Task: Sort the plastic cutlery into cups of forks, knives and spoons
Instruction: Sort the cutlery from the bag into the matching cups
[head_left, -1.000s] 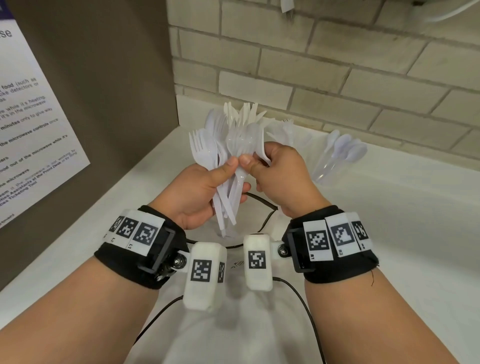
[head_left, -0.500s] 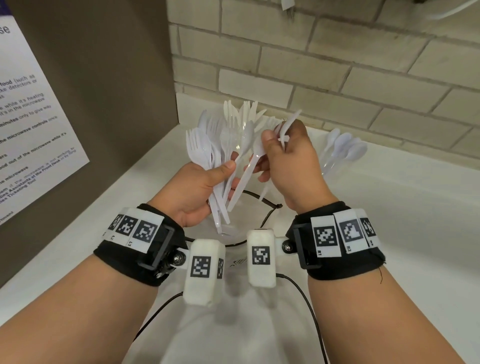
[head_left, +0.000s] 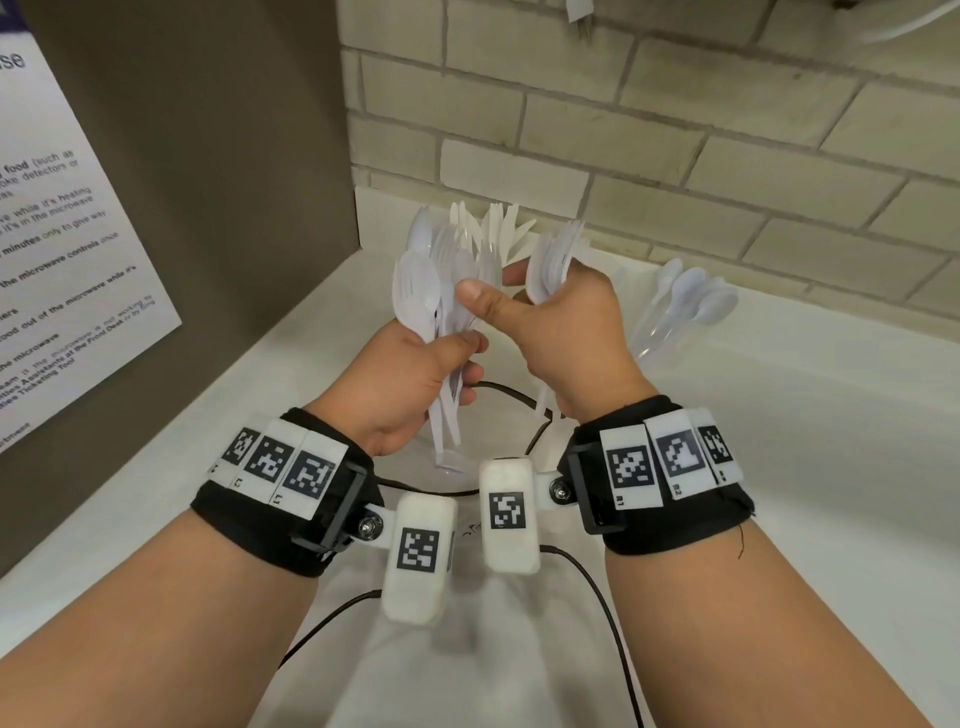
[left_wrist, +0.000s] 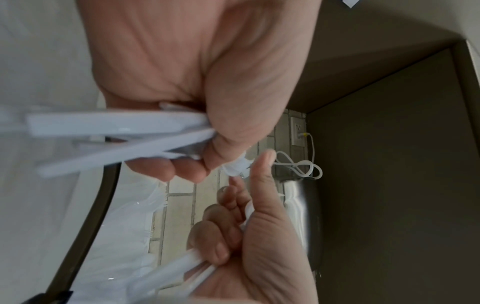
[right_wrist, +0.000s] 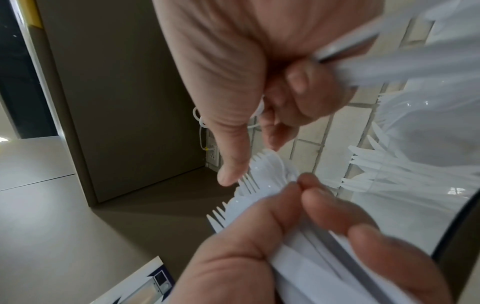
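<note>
Since half a second ago the right hand (head_left: 569, 332) has come back toward the left, its thumb now reaching to the mixed bundle at ten o'clock from it. The white desk (head_left: 779, 467) carries everything. On it, at one o'clock from the hands, a clear plastic cup of white spoons (head_left: 685, 304) stands against the brick wall, well apart, likely awaiting more spoons. The left hand (head_left: 410, 379) has its fingers curled round a fanned bundle of white plastic forks and spoons (head_left: 431, 291), heads up so each kind shows. The right hand's lower fingers clamp a small stack of picked-out white spoons (head_left: 553, 260), seemingly freeing thumb and forefinger to pluck another.
</note>
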